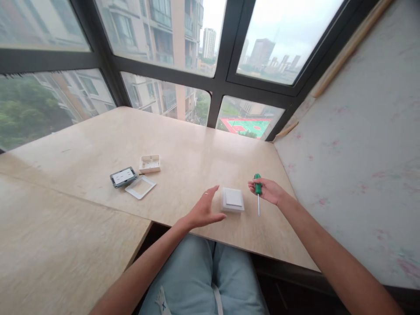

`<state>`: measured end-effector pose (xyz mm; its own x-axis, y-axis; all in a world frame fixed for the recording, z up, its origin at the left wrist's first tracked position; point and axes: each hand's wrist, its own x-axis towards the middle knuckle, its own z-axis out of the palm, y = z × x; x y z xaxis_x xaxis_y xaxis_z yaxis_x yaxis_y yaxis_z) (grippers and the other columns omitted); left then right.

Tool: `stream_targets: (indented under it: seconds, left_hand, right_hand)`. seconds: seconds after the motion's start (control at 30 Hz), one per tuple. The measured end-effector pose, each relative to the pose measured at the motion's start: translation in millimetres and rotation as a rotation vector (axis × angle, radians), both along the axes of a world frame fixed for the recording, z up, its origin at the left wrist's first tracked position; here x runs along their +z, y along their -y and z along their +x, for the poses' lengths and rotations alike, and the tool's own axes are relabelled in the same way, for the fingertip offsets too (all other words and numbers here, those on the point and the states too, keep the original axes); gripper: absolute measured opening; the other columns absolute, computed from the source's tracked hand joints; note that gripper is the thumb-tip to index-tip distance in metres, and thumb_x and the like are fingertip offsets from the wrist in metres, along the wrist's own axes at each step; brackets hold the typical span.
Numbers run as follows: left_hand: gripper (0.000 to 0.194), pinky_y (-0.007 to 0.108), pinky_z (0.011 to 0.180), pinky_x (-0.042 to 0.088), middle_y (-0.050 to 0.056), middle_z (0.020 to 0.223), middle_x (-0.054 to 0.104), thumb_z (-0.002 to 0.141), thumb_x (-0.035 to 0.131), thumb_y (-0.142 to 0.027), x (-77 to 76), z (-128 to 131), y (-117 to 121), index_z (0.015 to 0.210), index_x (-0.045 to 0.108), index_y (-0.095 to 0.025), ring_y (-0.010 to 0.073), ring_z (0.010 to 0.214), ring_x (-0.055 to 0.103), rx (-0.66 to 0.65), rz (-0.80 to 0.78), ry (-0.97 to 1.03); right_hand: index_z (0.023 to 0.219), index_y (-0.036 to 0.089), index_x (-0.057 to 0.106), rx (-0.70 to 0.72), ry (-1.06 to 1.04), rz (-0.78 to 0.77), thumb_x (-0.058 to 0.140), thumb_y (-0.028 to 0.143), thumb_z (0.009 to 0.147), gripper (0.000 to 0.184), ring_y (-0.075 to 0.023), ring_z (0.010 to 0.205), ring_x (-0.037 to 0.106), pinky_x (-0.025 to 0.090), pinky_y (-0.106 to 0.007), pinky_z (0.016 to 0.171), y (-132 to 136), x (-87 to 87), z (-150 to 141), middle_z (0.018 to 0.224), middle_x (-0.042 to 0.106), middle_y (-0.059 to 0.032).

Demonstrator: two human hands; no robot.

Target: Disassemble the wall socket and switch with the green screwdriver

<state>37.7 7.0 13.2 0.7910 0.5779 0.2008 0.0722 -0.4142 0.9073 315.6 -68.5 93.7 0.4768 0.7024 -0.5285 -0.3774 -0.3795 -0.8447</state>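
White wall switch (233, 199) lies on the pale stone-look countertop (197, 159), toward its near edge, between the two hands. It sits on a white base, square rocker facing up. Nobody is gripping it.

Left hand (205, 211) is just beside the switch, on its left side. Thumb and fingers are spread apart in an open C toward it, nothing held; a ring shows on one finger. Can't tell if a fingertip touches the switch.

Right hand (267, 190) is to the right of the switch, fingers closed around the green handle of a screwdriver (257, 184). Metal shaft points down, toward the near edge of the countertop. Can't tell if the tip touches the surface.

Farther left on the countertop, a small group of parts: open white box (150, 164), hollow side up; gray-edged socket module (124, 176) with a white face, left of the box; white frame (141, 187), empty in the middle, in front of the box and next to the module. Small dark piece (141, 174) between box and frame, too small to identify.

Light blue trousers (193, 275) below the near edge, with pale drawstrings. Dark-framed window (219, 65) behind the countertop, buildings and a green and red sports court (249, 126) outside. Floral wallpaper (357, 153) on the right.
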Motion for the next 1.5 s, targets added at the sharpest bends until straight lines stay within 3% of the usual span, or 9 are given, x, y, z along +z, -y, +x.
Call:
stream_targets:
  seconds: [0.13, 0.4, 0.67, 0.8, 0.93, 1.13, 1.23, 1.37, 1.5]
  left_hand:
    - [0.116, 0.063, 0.123, 0.022, 0.025, 0.164, 0.027, 0.066, 0.088, -0.038, -18.4, 38, -3, 0.159, 0.021, -0.016, 0.0423, 0.153, 0.025, -0.086, 0.176, -0.105]
    - [0.110, 0.058, 0.116, 0.036, 0.019, 0.148, 0.050, 0.067, 0.088, -0.036, -31.8, 40, -17, 0.158, 0.028, -0.020, 0.0376, 0.138, 0.048, -0.011, 0.143, -0.033]
    - [0.100, 0.057, 0.115, 0.039, 0.017, 0.150, 0.048, 0.069, 0.088, -0.041, -36.9, 30, -18, 0.154, 0.036, -0.025, 0.0357, 0.139, 0.047, -0.037, 0.053, 0.076]
    - [0.098, 0.057, 0.115, 0.038, 0.017, 0.150, 0.045, 0.067, 0.090, -0.042, -36.3, 25, -18, 0.151, 0.042, -0.026, 0.0364, 0.139, 0.045, -0.035, 0.043, 0.081]
    - [0.102, 0.057, 0.117, 0.035, 0.016, 0.148, 0.043, 0.068, 0.090, -0.041, -34.8, 18, -19, 0.154, 0.037, -0.027, 0.0349, 0.138, 0.045, -0.046, -0.028, 0.131]
    - [0.105, 0.059, 0.118, 0.032, 0.014, 0.145, 0.043, 0.066, 0.092, -0.041, -29.8, 11, -21, 0.153, 0.036, -0.029, 0.0343, 0.136, 0.045, -0.043, -0.103, 0.146]
    - [0.106, 0.058, 0.116, 0.035, 0.013, 0.142, 0.045, 0.063, 0.093, -0.041, -29.0, 9, -21, 0.152, 0.038, -0.029, 0.0336, 0.132, 0.047, -0.003, -0.140, 0.147]
    - [0.107, 0.055, 0.112, 0.040, 0.012, 0.137, 0.048, 0.058, 0.095, -0.042, -34.5, 7, -23, 0.150, 0.041, -0.029, 0.0331, 0.127, 0.051, 0.038, -0.196, 0.154]
    - [0.105, 0.052, 0.112, 0.040, 0.013, 0.135, 0.051, 0.060, 0.094, -0.039, -39.5, 9, -22, 0.150, 0.041, -0.026, 0.0320, 0.126, 0.054, 0.001, -0.326, 0.263]
  right_hand:
    - [0.074, 0.019, 0.053, 0.018, 0.128, 0.001, 0.069, 0.002, 0.080, 0.025, -0.0117, 0.054, 0.066, 0.063, -0.024, 0.059, 20, -23.9, 8, 0.063, 0.065, 0.0009]
    - [0.092, 0.019, 0.055, 0.110, 0.509, -0.111, 0.070, 0.013, 0.078, 0.021, -0.0147, 0.052, 0.066, 0.059, -0.028, 0.051, 34, -62.8, 19, 0.068, 0.061, 0.0039]
    - [0.087, 0.020, 0.061, 0.306, 0.971, -0.335, 0.070, 0.033, 0.079, 0.017, -0.0212, 0.070, 0.067, 0.045, -0.026, 0.056, 27, -57.4, 20, 0.074, 0.067, -0.0034]
    - [0.100, 0.019, 0.065, 0.390, 1.122, -0.409, 0.066, 0.036, 0.084, 0.023, -0.0285, 0.091, 0.069, 0.044, -0.030, 0.069, 20, -55.5, 9, 0.092, 0.073, -0.0117]
    - [0.115, 0.017, 0.064, 0.463, 1.179, -0.413, 0.063, 0.041, 0.090, 0.034, -0.0298, 0.095, 0.069, 0.046, -0.033, 0.076, 17, -58.2, 0, 0.097, 0.073, -0.0138]
    - [0.139, 0.015, 0.051, 0.404, 1.243, -0.329, 0.056, 0.046, 0.095, 0.055, -0.0303, 0.114, 0.064, 0.050, -0.040, 0.095, 17, -50.7, -6, 0.130, 0.057, -0.0206]
    - [0.143, 0.019, 0.048, 0.398, 1.257, -0.041, 0.060, 0.048, 0.094, 0.059, -0.0315, 0.125, 0.059, 0.048, -0.047, 0.105, 20, -41.4, -18, 0.137, 0.053, -0.0191]
    - [0.147, 0.025, 0.046, 0.721, 1.191, 0.365, 0.072, 0.051, 0.086, 0.071, -0.0338, 0.144, 0.043, 0.035, -0.057, 0.119, 20, -34.2, -50, 0.150, 0.050, -0.0160]
    - [0.152, 0.022, 0.043, 0.988, 1.085, 0.419, 0.082, 0.051, 0.077, 0.090, -0.0368, 0.147, 0.040, 0.034, -0.058, 0.120, 5, -29.8, -78, 0.156, 0.045, -0.0191]
